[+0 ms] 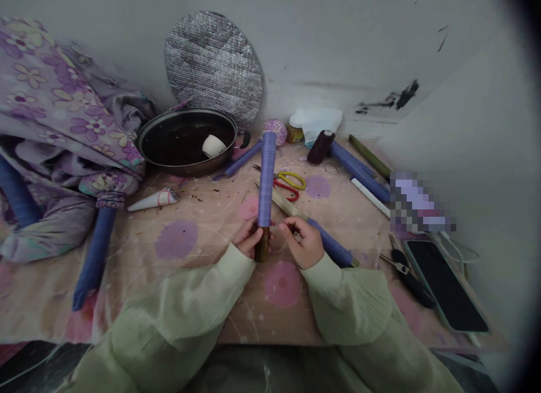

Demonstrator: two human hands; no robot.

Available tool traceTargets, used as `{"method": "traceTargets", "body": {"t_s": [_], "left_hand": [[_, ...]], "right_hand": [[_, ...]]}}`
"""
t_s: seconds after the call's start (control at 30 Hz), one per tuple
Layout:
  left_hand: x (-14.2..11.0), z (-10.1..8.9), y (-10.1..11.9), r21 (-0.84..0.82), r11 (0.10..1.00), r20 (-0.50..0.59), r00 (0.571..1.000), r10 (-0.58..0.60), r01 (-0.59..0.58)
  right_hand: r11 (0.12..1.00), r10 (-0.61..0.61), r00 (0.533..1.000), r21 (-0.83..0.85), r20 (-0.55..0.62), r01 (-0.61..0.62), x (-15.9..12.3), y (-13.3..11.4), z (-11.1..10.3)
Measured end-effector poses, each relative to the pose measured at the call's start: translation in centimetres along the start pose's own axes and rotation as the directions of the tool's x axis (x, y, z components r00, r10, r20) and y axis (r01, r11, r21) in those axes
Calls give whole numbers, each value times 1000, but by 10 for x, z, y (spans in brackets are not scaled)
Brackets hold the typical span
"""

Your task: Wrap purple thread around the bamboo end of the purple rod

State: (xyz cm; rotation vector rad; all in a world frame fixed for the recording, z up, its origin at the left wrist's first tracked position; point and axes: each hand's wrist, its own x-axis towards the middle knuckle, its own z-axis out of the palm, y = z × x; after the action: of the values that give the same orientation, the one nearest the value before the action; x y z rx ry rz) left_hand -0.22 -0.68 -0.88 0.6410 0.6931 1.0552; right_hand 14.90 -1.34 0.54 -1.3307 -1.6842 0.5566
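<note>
My left hand (248, 237) is closed around the lower part of a purple-wrapped rod (266, 182), which stands nearly upright above the table. The rod's bottom end is bare, shiny and dark brown. Just right of it, my right hand (303, 240) has thumb and fingers pinched together; whatever is between them is too small to make out. Beneath and behind that hand lies a second wrapped rod (332, 244) with a pale, tapered end. Scissors (291, 182) with yellow and red handles rest behind the upright rod.
A dark pan (186, 169) holding a white cup (213, 146) stands back left, before a round foil mat (213, 66). Flowered fabric (71, 106) covers the left side. Rightward are a maroon thread spool (321, 147), a phone (446, 285) and a black-handled tool (416, 286).
</note>
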Motion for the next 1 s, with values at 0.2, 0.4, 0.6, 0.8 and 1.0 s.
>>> {"method": "traceTargets", "body": {"t_s": [0.2, 0.4, 0.6, 0.8, 1.0], "left_hand": [[-1, 3, 1, 85, 996, -30, 999, 15, -12], [-5, 10, 2, 202, 976, -89, 991, 100, -80], [-5, 13, 6, 124, 992, -86, 995, 41, -30], [-1, 6, 0, 100, 995, -112, 993, 28, -16], [-1, 5, 0, 31, 999, -77, 997, 20, -17]], "right_hand": [[1000, -15, 1000, 0, -5, 15, 0, 0, 1], [999, -41, 997, 32, 69, 39, 1, -1, 2], [996, -61, 995, 73, 81, 55, 0, -5, 0], [998, -52, 998, 33, 42, 51, 0, -5, 1], [998, -45, 998, 39, 33, 44, 1, -6, 1]]}}
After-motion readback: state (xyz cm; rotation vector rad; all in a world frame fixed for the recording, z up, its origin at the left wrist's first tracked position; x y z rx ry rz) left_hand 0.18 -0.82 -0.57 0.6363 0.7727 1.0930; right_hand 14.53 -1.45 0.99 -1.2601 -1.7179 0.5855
